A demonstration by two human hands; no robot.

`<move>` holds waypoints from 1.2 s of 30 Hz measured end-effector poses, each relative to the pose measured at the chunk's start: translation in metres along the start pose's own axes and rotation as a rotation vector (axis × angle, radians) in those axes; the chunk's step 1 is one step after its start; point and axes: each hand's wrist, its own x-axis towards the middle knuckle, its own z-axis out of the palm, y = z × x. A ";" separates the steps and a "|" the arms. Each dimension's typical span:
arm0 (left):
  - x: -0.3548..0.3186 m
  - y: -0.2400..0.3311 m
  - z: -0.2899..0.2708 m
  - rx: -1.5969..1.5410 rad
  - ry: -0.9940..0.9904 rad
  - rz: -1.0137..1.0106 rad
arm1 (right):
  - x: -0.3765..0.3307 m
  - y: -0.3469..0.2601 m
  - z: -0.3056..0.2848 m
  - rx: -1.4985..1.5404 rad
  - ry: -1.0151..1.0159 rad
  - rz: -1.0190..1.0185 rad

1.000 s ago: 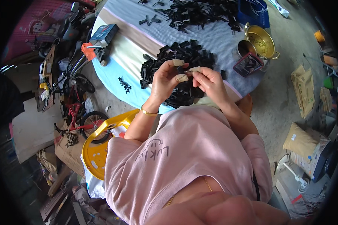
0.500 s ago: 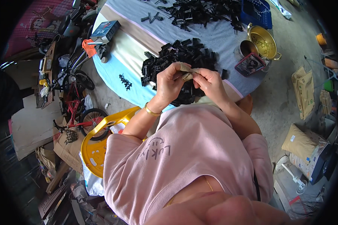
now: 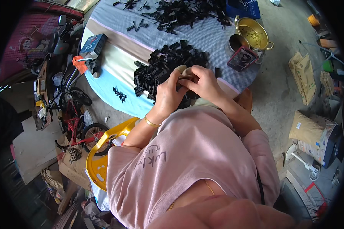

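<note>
While black plastic parts (image 3: 158, 70) are lying heaped on the bench (image 3: 118, 65), the left hand (image 3: 169, 95) and right hand (image 3: 205, 83) are meeting, curled, over the near side. Whether they're gripping anything is unclear.

The view comes from a fisheye camera on the person's head, the left one of a pair, looking steeply down and forward. The pink shirt (image 3: 206, 149) lies close below it, filling the lower middle. Farther out come both hands (image 3: 167, 95), above the near edge of the counter (image 3: 116, 70). The counter's left and right edges show; its far edge runs out of the top. Floor (image 3: 273, 78) spreads beyond the right edge, bending toward the dark rim.
</note>
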 end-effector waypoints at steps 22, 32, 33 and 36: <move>-0.003 -0.020 -0.018 -1.158 -0.305 -0.509 | 0.004 -0.006 -0.015 0.152 -0.175 -0.278; -0.001 -0.015 -0.015 -0.772 -0.013 -0.302 | -0.007 -0.004 0.003 0.181 -0.060 -0.006; -0.002 -0.014 -0.014 -0.771 -0.010 -0.302 | -0.006 -0.006 0.003 0.168 -0.058 -0.005; -0.004 -0.013 -0.012 -0.694 -0.008 -0.317 | -0.005 -0.006 0.003 0.138 -0.053 -0.013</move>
